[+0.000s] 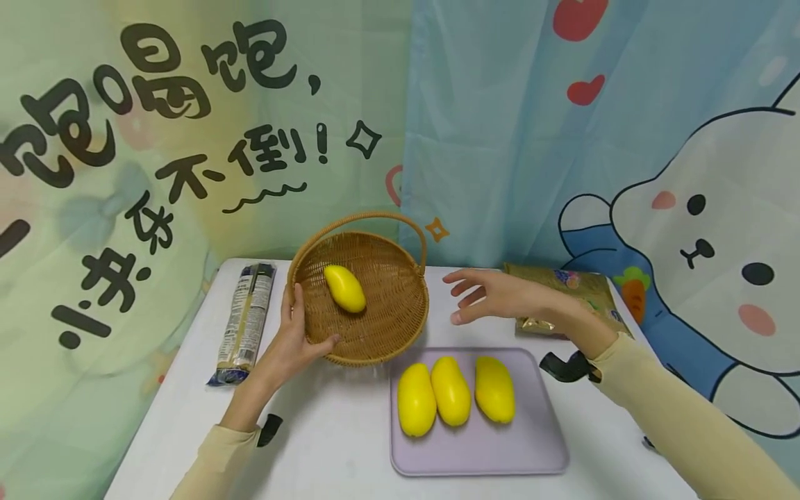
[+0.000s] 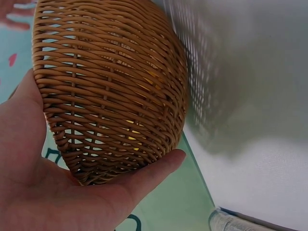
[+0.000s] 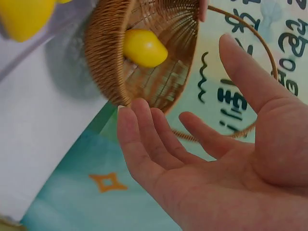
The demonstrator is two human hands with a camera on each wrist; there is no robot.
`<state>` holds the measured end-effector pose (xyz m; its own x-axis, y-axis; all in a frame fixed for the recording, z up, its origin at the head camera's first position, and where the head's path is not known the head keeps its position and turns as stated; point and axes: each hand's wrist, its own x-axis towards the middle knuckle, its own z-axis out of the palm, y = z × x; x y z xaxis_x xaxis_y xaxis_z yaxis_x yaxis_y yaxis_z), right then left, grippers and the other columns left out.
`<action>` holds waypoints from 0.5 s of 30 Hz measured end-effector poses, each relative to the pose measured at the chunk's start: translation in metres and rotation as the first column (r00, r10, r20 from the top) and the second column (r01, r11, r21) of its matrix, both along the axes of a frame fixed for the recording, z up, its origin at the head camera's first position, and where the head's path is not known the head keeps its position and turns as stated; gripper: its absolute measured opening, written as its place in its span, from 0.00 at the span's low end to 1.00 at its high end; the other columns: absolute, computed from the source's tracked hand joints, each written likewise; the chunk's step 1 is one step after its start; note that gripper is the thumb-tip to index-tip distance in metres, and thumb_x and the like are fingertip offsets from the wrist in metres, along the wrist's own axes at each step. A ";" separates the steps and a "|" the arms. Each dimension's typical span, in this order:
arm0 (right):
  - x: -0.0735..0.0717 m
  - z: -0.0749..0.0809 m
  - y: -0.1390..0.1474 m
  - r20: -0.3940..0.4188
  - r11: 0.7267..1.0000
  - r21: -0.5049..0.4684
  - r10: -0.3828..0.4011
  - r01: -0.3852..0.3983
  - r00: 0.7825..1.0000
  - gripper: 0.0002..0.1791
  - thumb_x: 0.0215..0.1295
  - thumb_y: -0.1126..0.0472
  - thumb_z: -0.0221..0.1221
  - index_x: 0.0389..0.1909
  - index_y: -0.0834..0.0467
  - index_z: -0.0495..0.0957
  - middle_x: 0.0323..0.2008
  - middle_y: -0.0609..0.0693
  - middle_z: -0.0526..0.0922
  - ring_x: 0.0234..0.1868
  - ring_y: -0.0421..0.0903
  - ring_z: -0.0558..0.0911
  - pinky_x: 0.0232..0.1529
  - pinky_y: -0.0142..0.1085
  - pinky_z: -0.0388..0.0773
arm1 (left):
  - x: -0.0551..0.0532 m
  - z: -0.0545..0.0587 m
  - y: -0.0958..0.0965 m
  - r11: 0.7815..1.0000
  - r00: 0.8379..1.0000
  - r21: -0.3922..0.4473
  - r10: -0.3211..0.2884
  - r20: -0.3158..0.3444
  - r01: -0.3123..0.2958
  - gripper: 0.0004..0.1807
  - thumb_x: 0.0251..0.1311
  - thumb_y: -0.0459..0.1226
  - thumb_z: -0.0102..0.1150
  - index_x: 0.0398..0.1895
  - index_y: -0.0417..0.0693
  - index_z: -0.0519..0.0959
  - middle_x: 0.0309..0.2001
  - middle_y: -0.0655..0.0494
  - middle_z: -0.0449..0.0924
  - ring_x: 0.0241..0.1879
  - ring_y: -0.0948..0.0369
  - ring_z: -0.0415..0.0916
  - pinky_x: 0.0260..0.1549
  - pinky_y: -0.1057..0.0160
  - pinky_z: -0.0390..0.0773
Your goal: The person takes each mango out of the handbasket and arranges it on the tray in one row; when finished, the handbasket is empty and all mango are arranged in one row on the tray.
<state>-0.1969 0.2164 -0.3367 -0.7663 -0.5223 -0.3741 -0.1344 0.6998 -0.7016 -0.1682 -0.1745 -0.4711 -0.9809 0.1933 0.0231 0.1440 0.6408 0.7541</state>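
Observation:
My left hand point(image 1: 298, 340) grips the left side of a brown wicker basket point(image 1: 394, 298), which is tilted so its inside faces me. One yellow mango point(image 1: 345, 288) lies in the basket. In the left wrist view the thumb and fingers hold the woven wall point(image 2: 110, 86) from outside. My right hand point(image 1: 494, 295) is in the air to the right of the basket, apart from it, fingers loosely spread and holding nothing. Below, a pale purple tray point(image 1: 475, 451) bears a left mango point(image 1: 416, 401), a middle mango point(image 1: 451, 392) and a right mango point(image 1: 495, 390).
A long clear-and-blue package point(image 1: 246, 323) lies at the left of the white table point(image 1: 331, 430). Behind my right forearm is a gold package point(image 1: 562, 292). A printed curtain point(image 1: 475, 139) hangs along the table's back edge.

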 end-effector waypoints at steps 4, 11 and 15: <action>-0.015 0.008 -0.030 0.014 0.998 -0.019 0.056 -0.056 0.998 0.45 0.63 0.46 0.69 0.77 0.49 0.59 0.70 0.58 0.70 0.69 0.58 0.73 0.62 0.50 0.76 | 0.000 0.001 0.000 1.000 1.000 0.013 0.004 -0.001 -0.004 0.68 0.60 0.51 0.70 0.80 0.46 0.22 0.80 0.44 0.12 0.73 0.31 0.56 0.63 0.40 0.73; -0.037 0.009 -0.077 -0.030 0.993 0.004 0.114 -0.114 0.993 0.46 0.61 0.45 0.71 0.76 0.46 0.60 0.69 0.54 0.71 0.69 0.55 0.74 0.64 0.49 0.75 | 0.001 0.002 0.001 0.999 1.000 0.038 0.004 0.006 -0.005 0.68 0.60 0.50 0.70 0.81 0.46 0.23 0.80 0.46 0.12 0.73 0.32 0.58 0.63 0.42 0.73; -0.048 0.007 -0.100 -0.052 0.990 0.008 0.138 -0.138 0.989 0.47 0.62 0.48 0.70 0.78 0.50 0.58 0.73 0.56 0.67 0.71 0.57 0.72 0.67 0.52 0.73 | 0.000 0.001 0.002 0.999 1.000 0.042 0.010 0.007 -0.010 0.68 0.59 0.49 0.70 0.81 0.45 0.23 0.80 0.48 0.12 0.73 0.33 0.57 0.64 0.42 0.72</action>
